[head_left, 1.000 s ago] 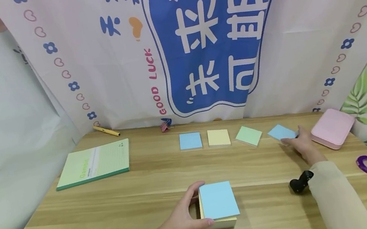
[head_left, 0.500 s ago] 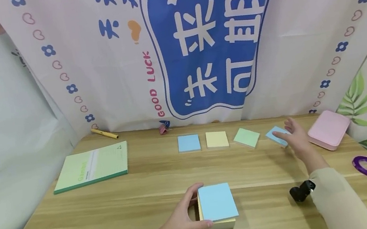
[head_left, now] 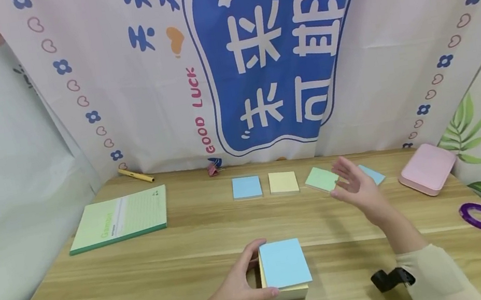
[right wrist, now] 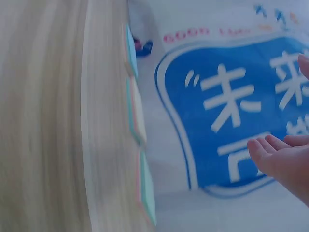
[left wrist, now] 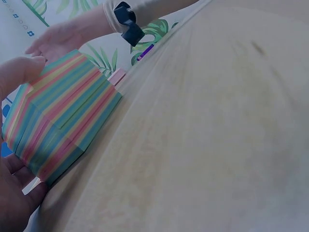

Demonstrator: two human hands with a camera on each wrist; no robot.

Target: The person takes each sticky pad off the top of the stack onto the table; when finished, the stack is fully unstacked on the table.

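Note:
My left hand [head_left: 234, 287] grips a thick stack of sticky notes [head_left: 285, 263] near the front of the table, thumb at the near side and fingers at the far side. Its top sheet is blue; striped layers of several colours show along its sides in the left wrist view. My right hand [head_left: 363, 196] hovers over the table with fingers spread and nothing in it. Behind it lie a green sticky note pad [head_left: 319, 179] and a partly hidden blue pad [head_left: 374, 175]. Further left in the same row are a yellow pad [head_left: 283, 182] and another blue pad [head_left: 246, 187].
A green notebook [head_left: 121, 218] lies at the left, with a yellow pen [head_left: 136, 175] behind it. By the back curtain sits a pink binder clip [head_left: 213, 168]. On the right are a pink case [head_left: 428, 169] and a purple tape roll [head_left: 480, 216].
My right hand has let go of the rightmost blue pad, lifted, and moved left towards the green pad. That blue pad has turned slightly. The left hand keeps its grip on the stack.

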